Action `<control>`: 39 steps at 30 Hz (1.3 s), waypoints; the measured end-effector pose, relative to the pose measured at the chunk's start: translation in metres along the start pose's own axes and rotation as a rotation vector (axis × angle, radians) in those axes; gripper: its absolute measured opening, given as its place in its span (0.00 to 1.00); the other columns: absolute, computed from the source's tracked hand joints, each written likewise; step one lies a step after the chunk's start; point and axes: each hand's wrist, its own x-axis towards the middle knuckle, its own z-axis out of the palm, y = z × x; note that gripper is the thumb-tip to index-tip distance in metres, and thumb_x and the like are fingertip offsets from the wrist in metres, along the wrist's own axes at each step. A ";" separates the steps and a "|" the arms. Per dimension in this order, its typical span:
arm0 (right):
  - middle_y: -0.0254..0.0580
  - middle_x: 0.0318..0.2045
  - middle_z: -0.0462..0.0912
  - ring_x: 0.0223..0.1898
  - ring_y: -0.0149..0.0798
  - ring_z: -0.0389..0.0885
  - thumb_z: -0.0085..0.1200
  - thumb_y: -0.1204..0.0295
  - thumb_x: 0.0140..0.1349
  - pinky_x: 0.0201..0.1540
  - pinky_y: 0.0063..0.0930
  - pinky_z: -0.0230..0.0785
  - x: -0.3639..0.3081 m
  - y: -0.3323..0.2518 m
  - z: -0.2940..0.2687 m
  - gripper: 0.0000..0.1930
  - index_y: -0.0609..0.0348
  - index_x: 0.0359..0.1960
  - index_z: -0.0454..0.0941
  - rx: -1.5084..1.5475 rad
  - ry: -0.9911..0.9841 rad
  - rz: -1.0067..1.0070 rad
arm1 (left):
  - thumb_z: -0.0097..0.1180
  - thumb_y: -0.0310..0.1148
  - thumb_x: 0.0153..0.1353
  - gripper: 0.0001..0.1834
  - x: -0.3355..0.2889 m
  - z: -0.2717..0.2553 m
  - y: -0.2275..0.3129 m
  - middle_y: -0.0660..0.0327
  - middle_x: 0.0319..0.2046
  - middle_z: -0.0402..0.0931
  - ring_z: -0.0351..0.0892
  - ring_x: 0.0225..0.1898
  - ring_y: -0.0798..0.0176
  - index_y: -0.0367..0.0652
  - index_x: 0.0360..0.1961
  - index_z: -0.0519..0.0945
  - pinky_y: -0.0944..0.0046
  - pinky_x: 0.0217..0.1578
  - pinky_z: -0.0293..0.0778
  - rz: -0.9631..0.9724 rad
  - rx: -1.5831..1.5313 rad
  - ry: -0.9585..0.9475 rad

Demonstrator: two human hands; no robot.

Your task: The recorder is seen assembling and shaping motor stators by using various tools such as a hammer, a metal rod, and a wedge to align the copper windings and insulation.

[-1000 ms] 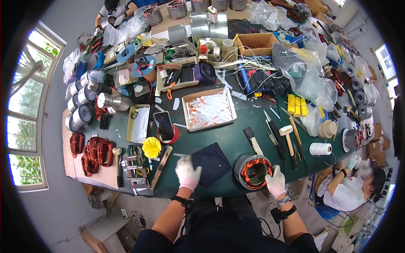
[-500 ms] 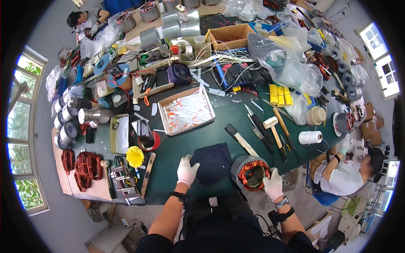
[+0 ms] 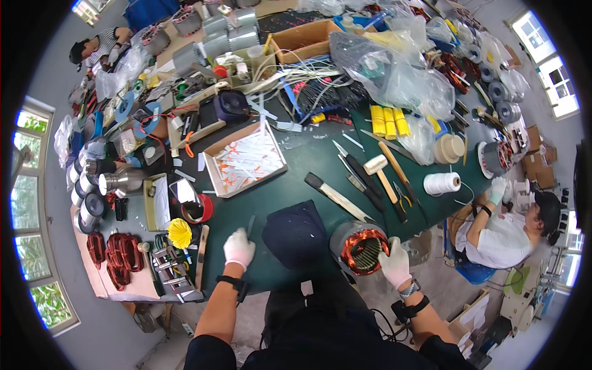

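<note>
My left hand [image 3: 238, 249], in a white glove, is closed with a thin greyish strip [image 3: 251, 224] rising from its fingers. It hovers over the green table, left of a folded dark navy cloth pad [image 3: 295, 235]. Right of the pad, a motor stator [image 3: 343, 246] lies tilted at the table's front edge. Its open end faces me, showing orange-red copper windings around a slotted bore. My right hand [image 3: 394, 264], gloved too, grips the right side of this end; some fingertips are hidden inside the rim.
Beyond the stator lie a white-headed mallet [image 3: 376, 165], pliers [image 3: 402, 198] and a flat brush [image 3: 336, 196]. A carton of paper strips [image 3: 246, 161] stands behind the pad. Red wire coils [image 3: 123, 256] lie far left. A co-worker [image 3: 499, 231] sits at right.
My left hand has moved left off the navy pad, and the thin strip now shows at its fingers. My right hand stays on the stator. The whole view has shifted slightly.
</note>
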 end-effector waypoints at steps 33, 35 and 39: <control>0.64 0.28 0.85 0.35 0.68 0.87 0.57 0.65 0.67 0.42 0.59 0.79 -0.020 -0.132 0.023 0.21 0.68 0.53 0.67 -0.073 -0.236 -0.312 | 0.65 0.41 0.63 0.17 -0.103 -0.121 0.138 0.45 0.25 0.83 0.86 0.31 0.36 0.42 0.45 0.76 0.42 0.34 0.81 0.254 -0.418 -0.006; 0.63 0.27 0.84 0.34 0.67 0.87 0.57 0.66 0.66 0.41 0.59 0.79 -0.004 -0.140 0.047 0.21 0.69 0.52 0.66 -0.045 -0.230 -0.365 | 0.66 0.41 0.63 0.16 -0.087 -0.123 0.124 0.44 0.25 0.83 0.86 0.32 0.35 0.41 0.43 0.76 0.41 0.35 0.80 0.217 -0.414 0.021; 0.63 0.28 0.85 0.34 0.67 0.87 0.57 0.66 0.65 0.41 0.58 0.79 0.013 -0.152 0.075 0.21 0.69 0.50 0.67 -0.046 -0.243 -0.323 | 0.64 0.40 0.64 0.18 -0.059 -0.114 0.107 0.42 0.30 0.85 0.87 0.37 0.35 0.41 0.47 0.76 0.41 0.40 0.81 0.237 -0.371 0.017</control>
